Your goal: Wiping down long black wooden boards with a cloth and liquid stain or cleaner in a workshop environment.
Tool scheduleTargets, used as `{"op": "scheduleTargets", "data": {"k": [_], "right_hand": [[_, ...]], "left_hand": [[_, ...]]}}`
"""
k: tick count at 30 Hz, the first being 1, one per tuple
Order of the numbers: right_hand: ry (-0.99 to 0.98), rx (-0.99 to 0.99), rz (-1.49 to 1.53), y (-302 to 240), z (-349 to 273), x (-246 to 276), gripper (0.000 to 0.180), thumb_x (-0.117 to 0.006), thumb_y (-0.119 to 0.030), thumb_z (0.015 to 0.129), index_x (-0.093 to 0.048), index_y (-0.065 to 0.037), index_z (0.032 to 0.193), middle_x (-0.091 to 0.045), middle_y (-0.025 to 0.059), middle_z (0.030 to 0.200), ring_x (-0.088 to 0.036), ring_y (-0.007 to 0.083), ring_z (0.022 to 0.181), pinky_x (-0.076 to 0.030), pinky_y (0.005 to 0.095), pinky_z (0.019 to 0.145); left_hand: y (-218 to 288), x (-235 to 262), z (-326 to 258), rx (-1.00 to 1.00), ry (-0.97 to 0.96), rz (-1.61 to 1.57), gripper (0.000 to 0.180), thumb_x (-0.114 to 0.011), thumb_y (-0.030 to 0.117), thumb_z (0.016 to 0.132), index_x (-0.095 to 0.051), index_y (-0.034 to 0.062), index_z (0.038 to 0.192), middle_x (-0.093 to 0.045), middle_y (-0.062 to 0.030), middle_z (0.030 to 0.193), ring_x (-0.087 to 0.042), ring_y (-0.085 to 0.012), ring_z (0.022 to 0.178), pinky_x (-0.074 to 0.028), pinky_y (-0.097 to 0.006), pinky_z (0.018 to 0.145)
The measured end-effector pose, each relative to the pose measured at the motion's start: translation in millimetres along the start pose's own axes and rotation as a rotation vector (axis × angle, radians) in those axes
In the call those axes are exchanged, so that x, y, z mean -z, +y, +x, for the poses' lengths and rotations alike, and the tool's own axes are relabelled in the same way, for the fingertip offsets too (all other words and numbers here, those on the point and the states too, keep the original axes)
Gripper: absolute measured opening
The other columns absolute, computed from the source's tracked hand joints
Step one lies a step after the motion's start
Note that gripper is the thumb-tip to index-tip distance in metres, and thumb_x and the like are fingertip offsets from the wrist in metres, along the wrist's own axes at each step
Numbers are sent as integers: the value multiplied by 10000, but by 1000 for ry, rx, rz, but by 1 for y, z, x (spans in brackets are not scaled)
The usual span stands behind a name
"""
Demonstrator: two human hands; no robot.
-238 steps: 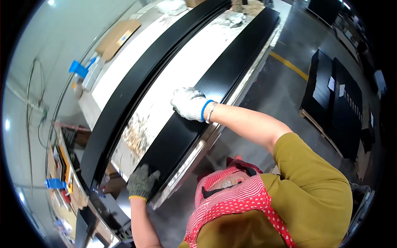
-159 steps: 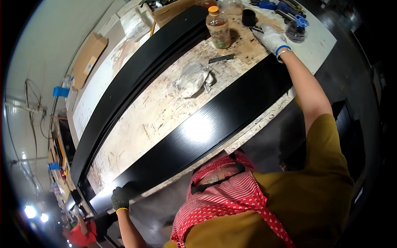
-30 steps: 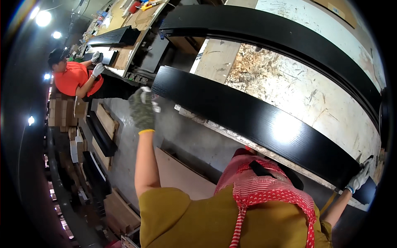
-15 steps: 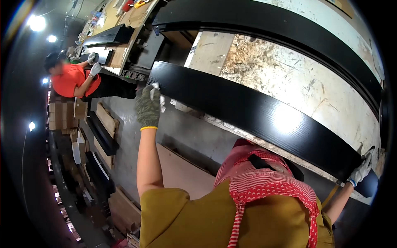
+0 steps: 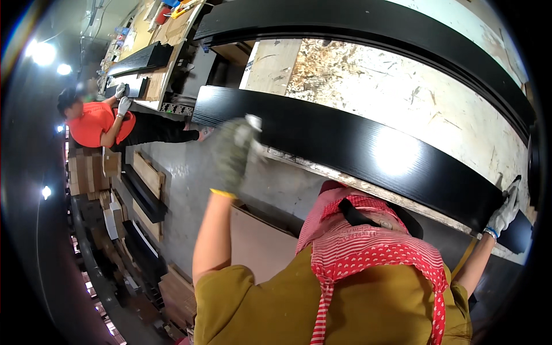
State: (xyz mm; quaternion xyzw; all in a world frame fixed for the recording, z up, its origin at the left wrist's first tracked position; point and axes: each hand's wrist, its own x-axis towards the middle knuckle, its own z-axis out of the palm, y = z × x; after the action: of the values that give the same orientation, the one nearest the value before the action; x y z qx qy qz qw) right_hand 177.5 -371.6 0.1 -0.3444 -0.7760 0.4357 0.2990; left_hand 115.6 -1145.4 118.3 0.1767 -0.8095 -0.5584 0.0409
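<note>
A long black board [image 5: 339, 135] lies along the near side of the worktable, its surface shining under a lamp. Over its near edge, toward the left end, my left hand [image 5: 233, 152] in a grey-green knit glove is blurred by motion. The hand is closed around a crumpled white cloth [image 5: 253, 122], which shows past the fingers. At the board's right end rests my right hand [image 5: 506, 213] in a pale glove, fingers stretched along the end edge and touching it. Beside that hand is another dark piece [image 5: 519, 231].
Stacked black boards [image 5: 345, 26] run along the worktable's [image 5: 368, 72] far side; its surface is stained and scuffed. At the left, a co-worker in a red shirt [image 5: 95, 123] handles a black piece at another bench [image 5: 154, 86]. Boards and cartons [image 5: 89, 172] stand on the floor.
My left hand has moved right along the board's near edge with the white cloth and is now blurred. My right hand stays at the board's right end.
</note>
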Motion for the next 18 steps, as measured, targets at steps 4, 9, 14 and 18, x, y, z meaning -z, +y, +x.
{"op": "scheduleTargets", "data": {"k": [4,9,14,18], "right_hand": [[-74,24,118,3,5,-13,339,-470,-114,1036,-610,-41,1336,-526,139,1341,-563,222,1191,-488,327,990],[-120,188,66,14,7,-13,404,-602,-255,983,-602,12,1287,-623,107,1188,-607,170,986,-483,295,867],[-185,686,-319,20,4,-18,420,-493,-37,959,-575,-62,1370,-547,197,1319,-574,328,1184,-496,392,962],[-265,949,-469,26,10,-1,579,-485,125,845,-514,-17,1405,-514,214,1396,-523,369,1273,-478,401,1026]], "left_hand": [[-41,34,30,-358,181,903,245,-631,264,946,-666,65,1084,-668,-142,1045,-652,-312,918,-522,-404,820],[-44,-45,-29,-789,-38,1081,240,-729,219,832,-691,102,1038,-653,-137,1050,-602,-356,1010,-473,-471,919],[29,-162,-111,-665,-488,798,206,-675,261,794,-656,134,956,-620,-98,938,-592,-318,923,-486,-442,833],[43,-142,-89,-890,-221,696,210,-599,87,879,-647,69,1082,-641,-85,1052,-636,-272,966,-525,-396,872]]}}
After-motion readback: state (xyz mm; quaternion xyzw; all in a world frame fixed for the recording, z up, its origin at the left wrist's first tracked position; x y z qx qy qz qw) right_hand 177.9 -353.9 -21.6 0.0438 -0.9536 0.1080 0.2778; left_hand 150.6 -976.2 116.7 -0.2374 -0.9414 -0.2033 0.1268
